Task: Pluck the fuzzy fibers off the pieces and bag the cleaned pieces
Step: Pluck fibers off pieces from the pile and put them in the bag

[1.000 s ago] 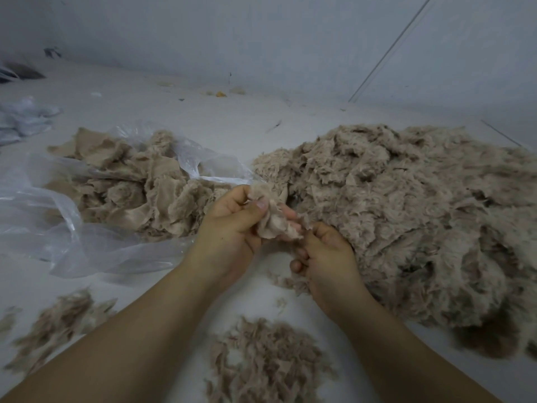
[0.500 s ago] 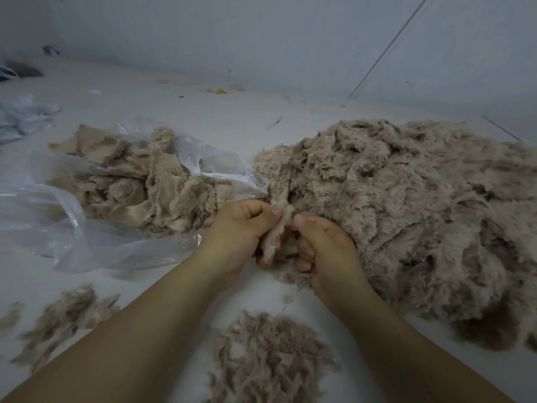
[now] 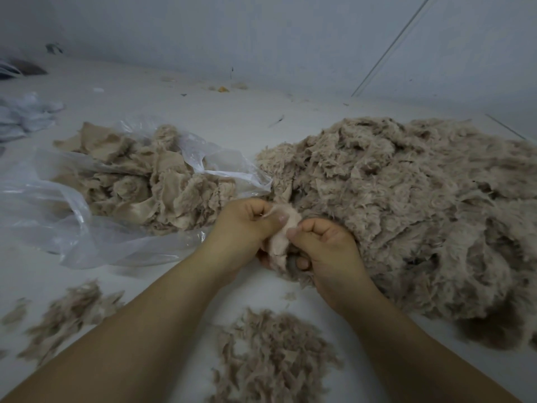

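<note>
The left hand [image 3: 247, 228] and the right hand [image 3: 325, 245] are close together in the middle of the view, and both hold one small beige piece [image 3: 280, 242] between them. The left hand has its fingers curled, and its thumb presses the upper part of the piece against them. The right hand also has curled fingers, and its thumb pinches the piece from the right side, near the thumb of the left hand. The piece hangs down between the two palms, and its lower part is partly hidden by the fingers.

Just to the right of the hands, and behind them, lies a large heap of fuzzy pieces [image 3: 406, 205]; the right hand touches its near left edge. To the left of the hands there is a clear plastic bag [image 3: 58, 216], lying open on its side, with a pile of cleaned pieces [image 3: 151, 181] in it and on it. The mouth of the bag reaches almost to the large heap.

Nearer to the person, between the forearms, there is a small pile of plucked fibers [image 3: 273, 356] on the white surface [image 3: 232, 117]. Another, thinner pile of fibers [image 3: 69, 309] lies at the near left. At the far left edge some crumpled pale plastic [image 3: 26, 114] is visible.
</note>
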The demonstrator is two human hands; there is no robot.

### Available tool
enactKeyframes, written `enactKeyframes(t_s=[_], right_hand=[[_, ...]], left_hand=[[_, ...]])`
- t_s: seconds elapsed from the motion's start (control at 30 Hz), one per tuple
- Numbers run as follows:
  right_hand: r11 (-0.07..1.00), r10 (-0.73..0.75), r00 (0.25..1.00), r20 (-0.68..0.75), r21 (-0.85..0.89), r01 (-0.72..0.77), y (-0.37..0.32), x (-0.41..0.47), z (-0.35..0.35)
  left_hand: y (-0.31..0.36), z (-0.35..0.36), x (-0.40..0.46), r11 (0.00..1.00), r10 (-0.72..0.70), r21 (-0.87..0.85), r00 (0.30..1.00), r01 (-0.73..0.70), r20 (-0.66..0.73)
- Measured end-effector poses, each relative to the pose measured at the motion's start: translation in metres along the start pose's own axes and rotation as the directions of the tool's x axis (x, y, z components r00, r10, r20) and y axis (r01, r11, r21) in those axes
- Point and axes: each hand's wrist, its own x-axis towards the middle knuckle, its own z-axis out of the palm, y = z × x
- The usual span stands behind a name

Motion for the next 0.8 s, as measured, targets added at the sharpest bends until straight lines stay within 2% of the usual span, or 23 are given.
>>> enactKeyframes(t_s=[0.1,0.3,0.5,0.57,0.63,0.7,0.8], right_hand=[[1.000,0.008,1.000,-0.001,0.014,-0.008,-0.0014,-0.0008,0.0014],[0.997,-0.009,1.000,0.013,-0.076,0.010,-0.0018,-0.0019,0.0018],[0.992,-0.053,0.995,0.084,-0.110,0.062,-0.0040,-0.0046,0.0036],[0.994,-0.030,0.995,0.090,-0.105,0.039,-0.0041,-0.0047,0.0035],[1.000,-0.004,0.998,0.070,-0.028,0.006,-0.0041,-0.0041,0.0037],[0.998,0.005,1.000,0.016,0.058,-0.006,-0.0037,-0.0026,0.0022],[0.993,0.008,1.000,-0.019,0.120,-0.005,-0.0039,-0.0030,0.0013]], left_hand=[[0.0004,-0.0034,0.0028,0.993,-0.060,-0.108,0.996,0.052,-0.069],[0.0018,0.0018,-0.0006,0.997,-0.025,-0.077,0.997,0.030,0.071],[0.0014,0.0022,-0.0006,0.986,-0.007,-0.167,0.999,0.016,0.052],[0.0030,0.0028,-0.0011,0.974,-0.048,-0.220,0.998,0.056,0.042],[0.0034,0.0027,0.0005,0.948,-0.113,-0.301,0.993,0.099,-0.030],[0.0035,0.0002,0.0014,0.962,-0.140,-0.243,0.989,0.124,-0.049],[0.0046,-0.0010,-0.0040,0.982,-0.178,-0.035,0.968,0.187,0.176]])
